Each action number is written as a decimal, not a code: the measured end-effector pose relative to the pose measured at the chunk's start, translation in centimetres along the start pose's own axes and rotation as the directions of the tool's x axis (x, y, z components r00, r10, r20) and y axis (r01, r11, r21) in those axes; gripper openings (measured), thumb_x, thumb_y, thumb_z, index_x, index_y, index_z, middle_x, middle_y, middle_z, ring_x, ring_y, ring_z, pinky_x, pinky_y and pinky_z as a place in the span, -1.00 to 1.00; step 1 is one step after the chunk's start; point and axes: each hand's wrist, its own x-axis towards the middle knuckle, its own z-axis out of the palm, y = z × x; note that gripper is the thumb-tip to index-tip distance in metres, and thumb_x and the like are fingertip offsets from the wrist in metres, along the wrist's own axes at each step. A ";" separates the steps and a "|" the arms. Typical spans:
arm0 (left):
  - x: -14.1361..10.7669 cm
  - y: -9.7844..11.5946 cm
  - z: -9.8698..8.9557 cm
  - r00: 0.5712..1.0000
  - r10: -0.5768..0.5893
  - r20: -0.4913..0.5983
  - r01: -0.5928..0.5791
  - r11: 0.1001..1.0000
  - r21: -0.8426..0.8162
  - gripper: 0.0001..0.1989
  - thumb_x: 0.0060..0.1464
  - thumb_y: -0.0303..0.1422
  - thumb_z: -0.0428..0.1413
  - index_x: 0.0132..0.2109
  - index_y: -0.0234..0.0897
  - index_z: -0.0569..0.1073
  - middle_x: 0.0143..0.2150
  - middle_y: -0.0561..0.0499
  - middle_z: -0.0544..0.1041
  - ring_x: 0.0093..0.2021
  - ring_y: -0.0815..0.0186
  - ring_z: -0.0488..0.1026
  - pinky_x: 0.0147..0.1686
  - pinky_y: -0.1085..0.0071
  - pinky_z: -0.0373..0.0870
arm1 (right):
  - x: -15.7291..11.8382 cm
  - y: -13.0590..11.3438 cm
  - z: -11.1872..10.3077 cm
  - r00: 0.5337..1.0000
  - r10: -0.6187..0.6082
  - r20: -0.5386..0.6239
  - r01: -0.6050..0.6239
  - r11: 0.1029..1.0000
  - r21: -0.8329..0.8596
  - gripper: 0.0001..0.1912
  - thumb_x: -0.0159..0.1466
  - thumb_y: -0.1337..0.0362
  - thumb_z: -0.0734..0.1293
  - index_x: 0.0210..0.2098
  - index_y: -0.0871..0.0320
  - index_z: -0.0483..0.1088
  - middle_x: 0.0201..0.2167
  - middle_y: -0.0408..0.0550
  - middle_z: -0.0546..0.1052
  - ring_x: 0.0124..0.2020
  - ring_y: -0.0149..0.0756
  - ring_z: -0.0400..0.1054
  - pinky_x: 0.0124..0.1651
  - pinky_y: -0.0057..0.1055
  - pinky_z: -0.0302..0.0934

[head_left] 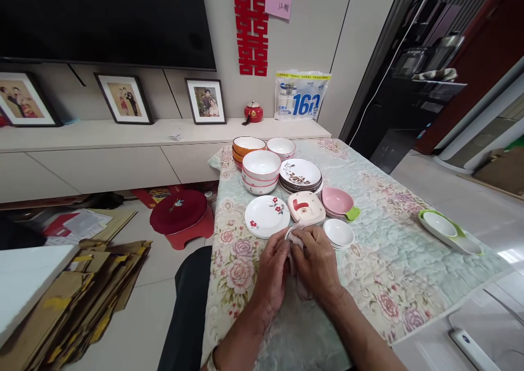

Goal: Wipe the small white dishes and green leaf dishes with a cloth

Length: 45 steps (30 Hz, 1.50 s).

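Observation:
Close together at the near side of the table are my left hand [272,270] and my right hand [318,259], both with curled fingers. The left one grips a small white dish [291,231], of which only a thin curved rim shows. A pale cloth [297,240] is bunched in my right hand against the dish and hangs below it. Just beyond are a stack of white flowered plates [266,216], a square patterned plate [305,207] and a stack of small white dishes [338,233].
Farther back stand white bowls [262,166], orange bowls [249,143], a pink-rimmed bowl [281,146] and brown-flowered plates [301,173]. Pink bowls [337,201] and a green-edged dish [446,229] lie rightward. Left on the floor are a red stool [182,215] and flattened cardboard [98,278].

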 end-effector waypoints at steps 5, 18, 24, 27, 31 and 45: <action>-0.4 0.1 0.0 0.996 -0.075 0.041 0.079 0.993 -0.087 -0.56 -0.01 -0.21 0.32 0.03 -0.20 0.53 -0.07 -0.05 0.61 -0.09 0.24 0.53 -0.11 0.39 0.43 | 0.2 0.9 -1.3 0.991 0.010 0.136 -0.052 0.950 0.307 -0.79 0.33 0.32 0.28 -0.08 0.07 0.49 -0.20 0.01 0.48 -0.15 -0.18 0.39 -0.09 -0.26 0.33; -0.7 0.3 0.5 0.999 -0.040 0.035 0.039 0.999 0.003 -0.59 0.01 -0.17 0.31 -0.01 -0.24 0.59 -0.14 -0.06 0.61 -0.20 0.27 0.50 -0.28 0.46 0.41 | -0.4 1.4 -0.7 0.993 0.116 0.031 -0.120 0.951 0.286 -0.81 0.22 0.33 0.36 -0.16 0.11 0.51 -0.23 -0.01 0.56 -0.19 -0.17 0.46 -0.10 -0.25 0.35; -0.8 0.0 0.2 0.993 -0.100 0.069 0.104 0.993 -0.058 -0.59 0.01 -0.14 0.31 -0.02 -0.21 0.58 -0.11 -0.07 0.62 -0.20 0.25 0.52 -0.28 0.41 0.44 | -0.2 1.2 -1.8 0.930 0.201 0.307 -0.347 0.752 0.561 -0.68 0.23 0.29 0.37 -0.01 0.08 0.49 -0.12 -0.04 0.60 -0.20 -0.23 0.50 -0.15 -0.35 0.39; -0.7 -0.1 0.1 0.996 -0.067 0.061 0.072 0.993 -0.097 -0.60 -0.02 -0.13 0.32 -0.08 -0.26 0.60 -0.09 -0.10 0.63 -0.08 0.16 0.53 -0.12 0.32 0.46 | 0.1 1.1 -2.6 0.928 0.062 0.367 -0.294 0.725 0.623 -0.71 0.25 0.33 0.35 -0.04 0.06 0.52 -0.09 -0.06 0.56 -0.12 -0.23 0.46 -0.07 -0.34 0.35; -0.4 -0.2 -0.1 1.000 -0.007 -0.030 0.005 0.997 -0.071 -0.53 -0.04 -0.08 0.32 -0.03 -0.25 0.60 0.05 -0.13 0.60 0.14 0.05 0.44 0.17 0.17 0.32 | 0.0 0.9 -2.5 0.936 -0.117 0.331 -0.099 0.816 0.570 -0.69 0.22 0.48 0.28 -0.13 0.06 0.54 -0.19 -0.06 0.53 -0.12 -0.22 0.41 -0.06 -0.30 0.31; 0.1 -1.5 -1.8 0.985 0.150 0.085 -0.170 0.923 0.345 -0.49 0.19 -0.05 0.12 0.22 -0.14 0.44 0.31 -0.09 0.39 0.35 0.05 0.24 0.35 0.13 0.09 | -0.6 1.0 -1.1 0.987 0.033 0.158 -0.103 0.883 0.458 -0.71 0.25 0.44 0.33 -0.06 0.08 0.49 -0.13 -0.02 0.54 -0.09 -0.20 0.43 -0.02 -0.27 0.32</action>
